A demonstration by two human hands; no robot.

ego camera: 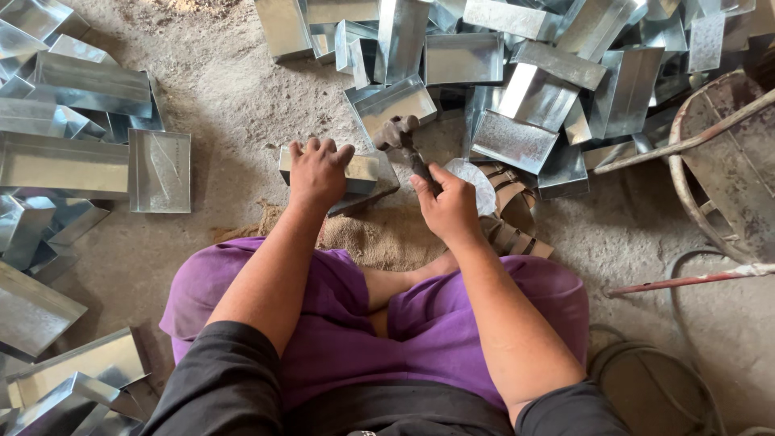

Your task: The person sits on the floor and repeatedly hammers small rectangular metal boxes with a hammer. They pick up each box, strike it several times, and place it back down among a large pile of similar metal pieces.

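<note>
A folded sheet-metal tray (365,171), shallow and rectangular with a dull galvanised shine, lies on the floor (234,105) right in front of the seated person's knees, its near end resting on a piece of brown sacking (379,234). The left hand (317,171) presses down on the tray's left end, palm flat, fingers (311,148) spread a little and curled over its far edge. The right hand (446,206) is closed around the dark handle of a hammer (404,141), fingers clamped tight on it; the worn, rusty hammer head hangs just above the tray's right end, close to it, though whether it touches the metal cannot be told.

The person sits cross-legged in purple trousers (452,315) and a black top, a bare foot showing between the knees. Just right of the right hand lie a crumpled white scrap (476,182) and a brown strapped sandal (513,210).

A loose heap of finished metal trays (517,73) spreads across the far side, tipped at all angles. More trays (64,121) are stacked to the left, and a few (73,379) lie near the left hip. At the right stands a rusty round metal frame (718,153) with a thin red-brown rod (686,281) beneath it, and a grey hose (646,371) coils on the floor by the right hip.
</note>
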